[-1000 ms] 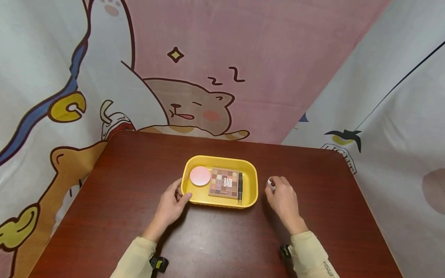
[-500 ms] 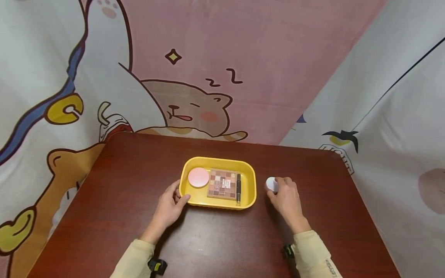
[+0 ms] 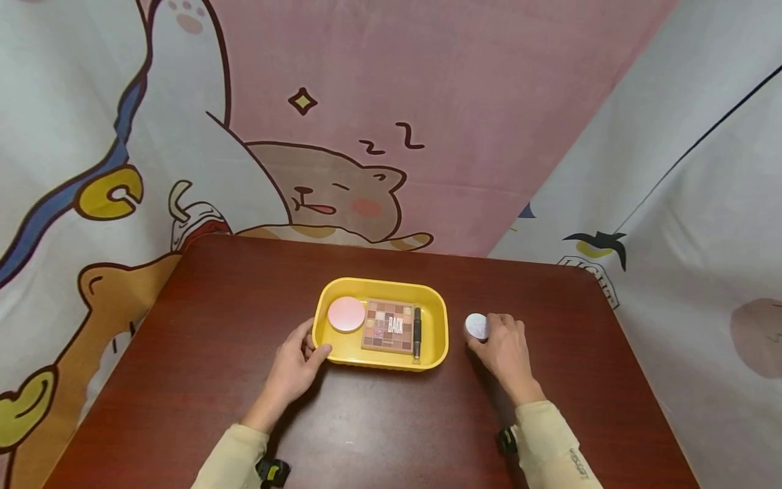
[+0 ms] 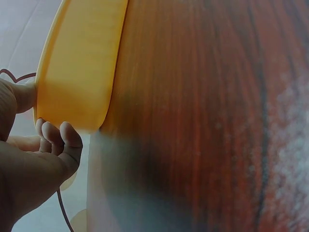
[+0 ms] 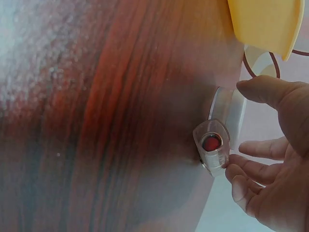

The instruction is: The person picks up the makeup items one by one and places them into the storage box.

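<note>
- As the head view shows it, a yellow tray [image 3: 345,345] sits on the desk [image 3: 348,428], and the left hand [image 3: 294,367] grips its near left corner, thumb over the rim.
- Inside the tray, running from its left end to its right, lie a pink disc [image 3: 346,314], a square palette [image 3: 387,327] marked BACK and a slim black tube [image 3: 417,333], the tube just beside the palette.
- Right of the tray and apart from it is a white-topped round jar [image 3: 476,327], with the right hand [image 3: 506,350] at the jar's side away from the tray.
- Beyond the tray hangs a printed cloth [image 3: 489,136].
- Seen from the left wrist, the left hand's fingers are clamped on the tray — thumb at the rim, the others curled at its end wall.
- Seen from the right wrist, thumb and index finger stand apart about the jar, right of the tray; another fingertip meets a clear piece [image 5: 211,143] with a red centre, close beside the jar — whether the fingers are clamped on either, I cannot tell.
</note>
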A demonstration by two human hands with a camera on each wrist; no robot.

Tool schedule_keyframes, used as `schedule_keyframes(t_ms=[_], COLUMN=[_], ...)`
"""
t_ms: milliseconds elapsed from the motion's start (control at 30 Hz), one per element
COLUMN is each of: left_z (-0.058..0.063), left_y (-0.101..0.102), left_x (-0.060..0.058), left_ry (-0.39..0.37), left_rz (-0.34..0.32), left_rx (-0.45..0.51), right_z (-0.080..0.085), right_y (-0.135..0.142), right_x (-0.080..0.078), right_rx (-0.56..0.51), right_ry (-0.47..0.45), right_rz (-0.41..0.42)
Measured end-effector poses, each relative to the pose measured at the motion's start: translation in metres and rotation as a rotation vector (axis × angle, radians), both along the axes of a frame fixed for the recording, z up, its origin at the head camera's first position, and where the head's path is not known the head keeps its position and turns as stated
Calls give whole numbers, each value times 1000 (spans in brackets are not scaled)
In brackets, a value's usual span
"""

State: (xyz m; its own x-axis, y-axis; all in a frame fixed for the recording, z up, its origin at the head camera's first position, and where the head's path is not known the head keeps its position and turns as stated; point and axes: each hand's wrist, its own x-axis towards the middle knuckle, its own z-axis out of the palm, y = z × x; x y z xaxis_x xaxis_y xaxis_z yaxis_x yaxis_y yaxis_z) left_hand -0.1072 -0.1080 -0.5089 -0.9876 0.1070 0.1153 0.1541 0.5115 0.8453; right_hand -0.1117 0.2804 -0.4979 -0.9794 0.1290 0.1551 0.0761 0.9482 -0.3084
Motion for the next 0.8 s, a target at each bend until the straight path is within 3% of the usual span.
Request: schedule_keyframes(t_ms=[400, 800], left_z=[1, -1], left_y=[0, -1], left_x=[1, -1], left_ry=[-23, -22], left_rz=[5, 3], left_rx=[8, -16], right_z=[-8, -11], right_y=[3, 4], right_x=[-8, -9], right_rx=[52, 42], right_ry=[-13, 72], right_rz=[13, 27])
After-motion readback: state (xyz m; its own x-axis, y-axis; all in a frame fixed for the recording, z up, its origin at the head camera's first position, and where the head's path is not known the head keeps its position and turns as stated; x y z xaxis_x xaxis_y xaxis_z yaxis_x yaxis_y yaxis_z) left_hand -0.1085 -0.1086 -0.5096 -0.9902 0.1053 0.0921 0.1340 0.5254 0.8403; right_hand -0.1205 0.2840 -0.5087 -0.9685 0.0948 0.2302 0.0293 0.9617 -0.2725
